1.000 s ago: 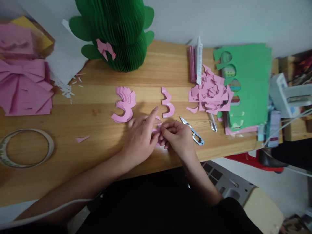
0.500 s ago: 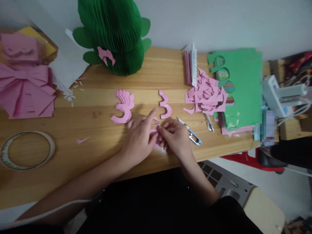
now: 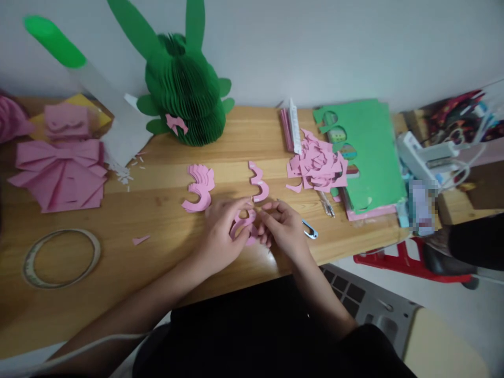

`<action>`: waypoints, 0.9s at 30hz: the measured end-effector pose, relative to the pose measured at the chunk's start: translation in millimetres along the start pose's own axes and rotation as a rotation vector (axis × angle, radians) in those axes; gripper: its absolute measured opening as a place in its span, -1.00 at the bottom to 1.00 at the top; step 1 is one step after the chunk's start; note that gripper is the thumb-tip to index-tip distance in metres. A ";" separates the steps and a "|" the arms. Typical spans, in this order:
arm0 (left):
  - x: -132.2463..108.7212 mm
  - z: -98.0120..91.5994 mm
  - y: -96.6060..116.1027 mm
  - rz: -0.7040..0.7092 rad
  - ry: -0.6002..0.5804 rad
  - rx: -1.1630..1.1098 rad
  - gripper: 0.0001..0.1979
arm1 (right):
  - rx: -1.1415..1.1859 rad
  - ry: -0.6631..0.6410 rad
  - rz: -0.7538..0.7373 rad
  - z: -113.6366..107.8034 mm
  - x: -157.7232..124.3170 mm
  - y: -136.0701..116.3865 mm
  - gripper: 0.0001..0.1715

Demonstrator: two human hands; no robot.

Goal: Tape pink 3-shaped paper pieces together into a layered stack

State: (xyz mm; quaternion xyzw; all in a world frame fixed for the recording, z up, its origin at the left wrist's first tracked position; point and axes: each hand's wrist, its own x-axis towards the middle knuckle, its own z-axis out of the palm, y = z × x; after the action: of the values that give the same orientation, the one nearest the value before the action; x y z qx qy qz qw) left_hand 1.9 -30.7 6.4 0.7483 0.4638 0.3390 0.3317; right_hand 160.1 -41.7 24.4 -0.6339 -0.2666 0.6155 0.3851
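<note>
My left hand (image 3: 220,233) grips a curved pink paper cutout (image 3: 251,239) between thumb and fingers, low over the table. At the cutout's right edge, my right hand (image 3: 285,228) is closed in a pinch; whatever its fingertips hold is too small to make out. Just beyond the hands lies a single pink paper number 3 (image 3: 260,186) with small white patches on it. To its left sits a stack of matching pink 3-shaped cutouts (image 3: 200,189). A blue-handled cutter (image 3: 310,230) lies beside my right hand, partly hidden by it.
A green honeycomb-paper figure (image 3: 185,94) stands at the back. Pink scraps (image 3: 317,165) and green sheets (image 3: 372,157) lie to the right. A tape roll (image 3: 94,252), folded pink paper (image 3: 59,176) and white snippets (image 3: 124,173) are on the left. A person's dark sleeve (image 3: 478,244) shows far right.
The view has shifted, showing more of the green figure's top. The pink cutout in my left hand is now more exposed, with its curved opening visible. My right hand stays pinched beside it.
</note>
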 end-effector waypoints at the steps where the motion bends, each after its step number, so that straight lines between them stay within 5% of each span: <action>1: 0.8 -2.5 0.4 -0.005 0.001 -0.061 -0.64 | 0.020 0.015 -0.023 -0.1 -0.8 -1.8 -0.55; 5: 4.1 -9.9 1.5 -0.069 0.009 -0.266 -0.81 | 0.041 0.034 -0.098 1.8 -4.2 -10.3 -0.53; 15: 4.9 -10.8 1.5 -0.047 -0.015 -0.281 -0.81 | 0.043 -0.099 -0.086 5.7 -10.4 -13.0 -0.58; 27: 0.7 -9.4 4.1 0.159 0.056 0.018 -0.73 | 0.066 -0.092 -0.065 1.3 -13.1 -15.7 -0.64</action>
State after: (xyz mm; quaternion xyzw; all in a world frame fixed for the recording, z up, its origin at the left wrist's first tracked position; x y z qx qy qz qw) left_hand -3.6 -29.8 15.0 0.7759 0.4150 0.3809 0.2841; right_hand 159.6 -43.4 44.8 -0.5829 -0.2840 0.6397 0.4127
